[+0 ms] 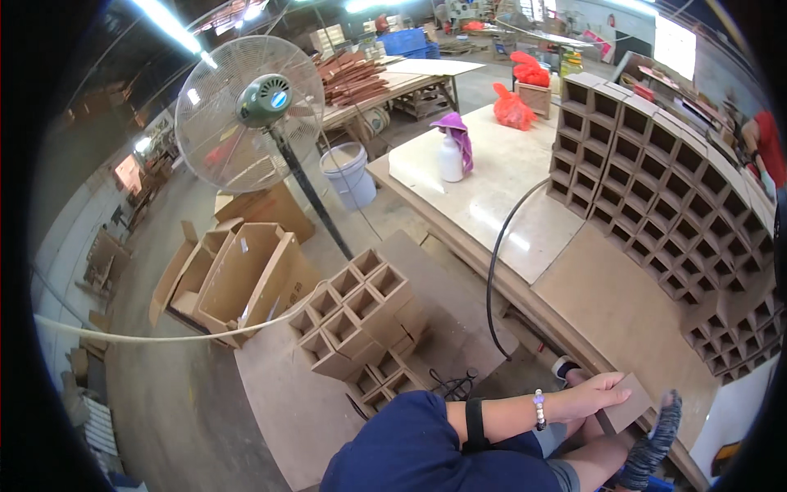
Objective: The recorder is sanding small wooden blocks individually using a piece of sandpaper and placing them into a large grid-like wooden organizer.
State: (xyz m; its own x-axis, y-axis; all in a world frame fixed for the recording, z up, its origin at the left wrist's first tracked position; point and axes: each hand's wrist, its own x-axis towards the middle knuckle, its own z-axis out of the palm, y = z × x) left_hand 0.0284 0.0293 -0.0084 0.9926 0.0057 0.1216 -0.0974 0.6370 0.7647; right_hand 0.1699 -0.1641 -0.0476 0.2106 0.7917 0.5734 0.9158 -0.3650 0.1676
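My left hand [594, 395], bare and with a beaded bracelet on the wrist, is closed on a small brown wooden box [626, 406], its thumb lying along the near side. The box sits above my lap, beside the table edge. Close to the right of it, my right hand [656, 439] wears a grey knitted glove. Its fingers are stretched upward and I see nothing in them; whether they touch the box I cannot tell.
Many open square boxes [648, 156] are stacked along the right of the worktable [508, 221]. More boxes [352, 307] stand on a board at left, near a carton [246, 271] and a fan [262, 102]. A black hose [494, 279] hangs over the table edge. A white bottle [451, 160] stands further back.
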